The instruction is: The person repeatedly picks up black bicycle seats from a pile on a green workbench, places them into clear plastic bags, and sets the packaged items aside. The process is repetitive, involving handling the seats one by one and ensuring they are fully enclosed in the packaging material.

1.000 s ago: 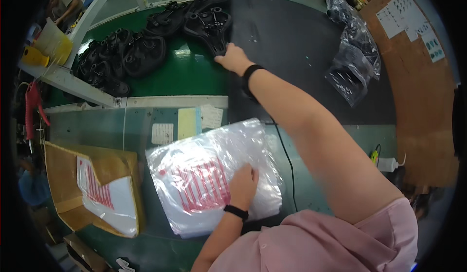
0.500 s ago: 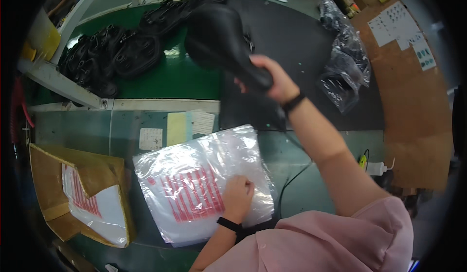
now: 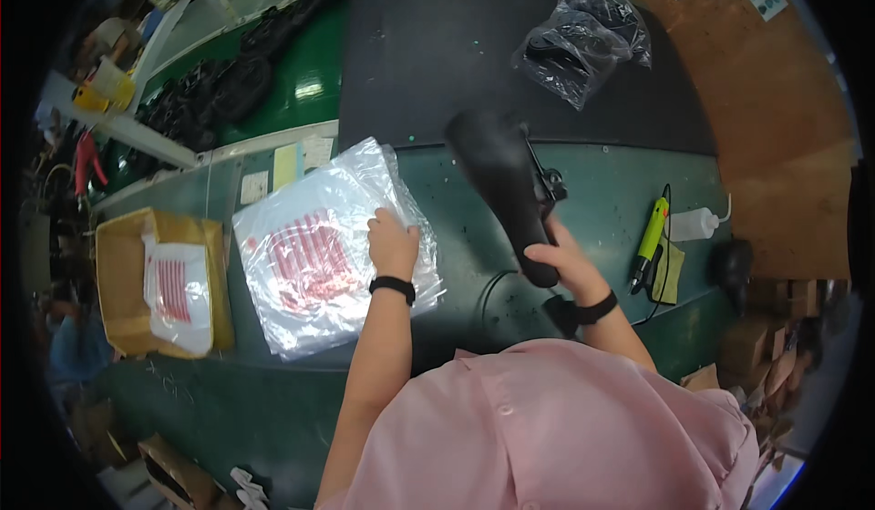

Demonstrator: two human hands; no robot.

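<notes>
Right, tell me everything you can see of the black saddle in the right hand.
The black saddle has a smooth cover that looks like leather or plastic, broad at the far end and tapering to a narrow, rounded nose. Dark underside fittings show along its right side. It is held tilted on its side over the green table, nose toward the person. The right hand grips it near the nose. Its far end is blurred, so finer detail cannot be told.

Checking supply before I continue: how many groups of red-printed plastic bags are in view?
2: one group lies under the left hand, the other group is inside the cardboard box. More bags may be hidden beneath.
</notes>
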